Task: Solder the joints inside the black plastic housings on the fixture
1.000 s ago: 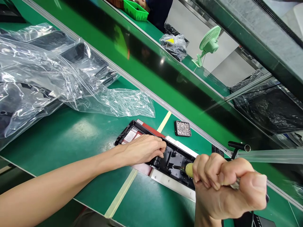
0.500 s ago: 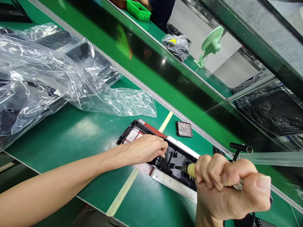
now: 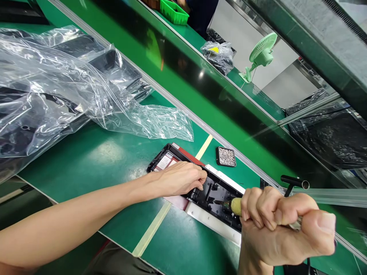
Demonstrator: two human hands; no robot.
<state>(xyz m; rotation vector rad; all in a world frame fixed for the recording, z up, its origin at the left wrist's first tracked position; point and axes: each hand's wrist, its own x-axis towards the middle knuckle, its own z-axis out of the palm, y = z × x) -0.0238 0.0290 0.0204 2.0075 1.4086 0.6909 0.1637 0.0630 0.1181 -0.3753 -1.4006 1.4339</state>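
Observation:
My right hand [image 3: 282, 225] is wrapped around an electric screwdriver [image 3: 236, 206] with a yellowish nose. Its thin bit points left into a long black plastic housing [image 3: 215, 182], and the tip is down among the raised parts inside. My left hand [image 3: 187, 177] lies across the middle of that housing with fingers curled and closed; whatever is between them is hidden. White blocks [image 3: 210, 220] flank the housing's right half. A reddish-brown base [image 3: 187, 156] shows beneath its left half, and a white label [image 3: 164, 161] is visible inside the left end.
A small black tray of screws [image 3: 226, 157] stands behind the housing. Clear plastic [image 3: 120, 103] covers large black parts at left. A metal rail [image 3: 160, 86] crosses the green bench. Near my right hand juts a black tube [image 3: 295, 182]. A green fan [image 3: 261, 53] and a person's dark clothing [image 3: 202, 15] are beyond.
The whole view has shifted slightly rightward. Both hands, the screwdriver and the housing keep nearly the same places relative to one another.

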